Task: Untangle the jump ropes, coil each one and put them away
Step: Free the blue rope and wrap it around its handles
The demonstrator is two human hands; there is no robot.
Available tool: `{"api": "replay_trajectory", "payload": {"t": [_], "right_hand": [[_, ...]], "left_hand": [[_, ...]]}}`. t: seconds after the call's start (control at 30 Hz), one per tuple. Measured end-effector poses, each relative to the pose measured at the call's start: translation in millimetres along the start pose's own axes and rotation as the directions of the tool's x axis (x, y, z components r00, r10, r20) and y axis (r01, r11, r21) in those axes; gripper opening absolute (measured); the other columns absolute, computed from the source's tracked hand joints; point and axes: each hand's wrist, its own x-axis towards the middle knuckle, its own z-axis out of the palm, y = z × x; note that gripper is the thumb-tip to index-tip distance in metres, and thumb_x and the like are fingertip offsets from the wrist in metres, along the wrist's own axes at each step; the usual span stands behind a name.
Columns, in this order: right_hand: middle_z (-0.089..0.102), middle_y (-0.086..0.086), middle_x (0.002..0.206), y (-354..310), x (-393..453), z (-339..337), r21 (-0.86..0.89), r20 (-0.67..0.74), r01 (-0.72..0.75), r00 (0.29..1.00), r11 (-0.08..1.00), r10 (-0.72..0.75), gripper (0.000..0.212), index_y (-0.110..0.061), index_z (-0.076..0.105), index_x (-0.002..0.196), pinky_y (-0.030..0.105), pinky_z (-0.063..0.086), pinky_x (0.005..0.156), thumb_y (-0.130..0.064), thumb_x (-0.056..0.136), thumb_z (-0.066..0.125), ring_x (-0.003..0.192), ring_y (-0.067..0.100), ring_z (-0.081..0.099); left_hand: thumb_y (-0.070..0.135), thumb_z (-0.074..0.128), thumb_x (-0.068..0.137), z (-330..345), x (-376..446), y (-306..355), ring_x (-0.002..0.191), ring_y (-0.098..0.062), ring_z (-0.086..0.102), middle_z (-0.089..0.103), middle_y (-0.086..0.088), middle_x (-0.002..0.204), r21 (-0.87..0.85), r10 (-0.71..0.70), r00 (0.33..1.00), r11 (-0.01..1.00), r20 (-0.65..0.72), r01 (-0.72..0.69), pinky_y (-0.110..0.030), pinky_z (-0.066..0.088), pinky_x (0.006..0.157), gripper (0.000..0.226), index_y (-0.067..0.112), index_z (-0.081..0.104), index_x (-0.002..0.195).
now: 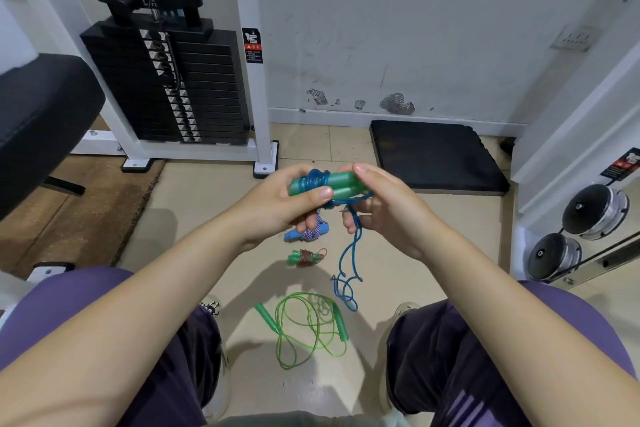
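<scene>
Both hands (pixel 346 199) grip 2 green handles (pixel 341 184); blue cord (pixel 348 260) dangles.

Seen from above: a seated person with both forearms bare to the elbow, no watch, ring or bracelet visible; the left hand (pixel 277 204) and right hand (pixel 388 208) have short, unpainted nails; purple fabric (pixel 69 305) covers the thighs; darker purple trousers (pixel 436 357) show paler stripes near the right knee; light-coloured shoes (pixel 401 310) on the feet.
</scene>
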Motion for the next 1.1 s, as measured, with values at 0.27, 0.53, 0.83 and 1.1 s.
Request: {"api": "replay_trajectory", "payload": {"t": [0.27, 0.53, 0.83, 1.1], "right_hand": [[0.061, 0.012, 0.077, 7.6, -1.5, 6.1, -0.013, 0.082, -0.056, 0.995, 0.998, 0.057, 0.029, -0.009, 0.052, 0.116, 0.022, 0.031, 0.048, -0.020, 0.092, 0.062, 0.049, 0.017, 0.043], [0.047, -0.004, 0.059, 13.5, -2.6, 26.1, -0.635, -0.007, 0.196, 0.966, 0.747, -0.259, 0.019, -0.013, 0.060, 0.079, 0.023, 0.035, 0.054, -0.023, 0.095, 0.060, 0.055, 0.008, 0.040], [0.053, -0.005, 0.073, 3.3, 3.3, 7.7, -0.799, -0.016, 0.227, 0.918, 0.557, -0.397, 0.016, -0.021, 0.056, 0.082, 0.039, 0.044, 0.067, -0.027, 0.096, 0.051, 0.070, 0.014, 0.048], [0.059, -0.003, 0.067, 1.5, 1.5, 20.1, -0.759, -0.151, 0.164, 0.897, 0.630, -0.415, 0.022, -0.013, 0.063, 0.081, 0.037, 0.044, 0.065, -0.026, 0.097, 0.056, 0.066, 0.017, 0.052]], "left_hand": [[0.011, 0.059, 0.092, 2.2, 2.0, 11.1, 0.056, -0.018, 0.062, 0.061, -0.013, 0.091, -0.287, -0.005, 0.987, 0.957, -0.162, -0.042, -0.025, 0.054, 0.055, 0.024, 0.014, 0.056, 0.116], [0.011, 0.062, 0.095, -9.7, 11.0, 0.2, 0.043, -0.017, 0.060, 0.067, -0.016, 0.075, 0.076, -0.037, 0.942, 0.995, -0.333, 0.066, -0.026, 0.053, 0.045, 0.034, 0.002, 0.050, 0.126], [0.020, 0.065, 0.094, -4.7, -3.1, 13.2, 0.062, -0.028, 0.063, 0.062, -0.018, 0.078, 0.238, -0.174, 0.965, 0.963, 0.198, 0.125, -0.034, 0.051, 0.058, 0.037, -0.003, 0.053, 0.120], [0.032, 0.072, 0.082, 0.5, -4.5, 8.5, 0.069, -0.031, 0.050, 0.059, -0.022, 0.092, 0.069, -0.144, 0.967, 0.989, 0.210, 0.133, -0.034, 0.031, 0.058, 0.042, 0.020, 0.060, 0.121]]}}
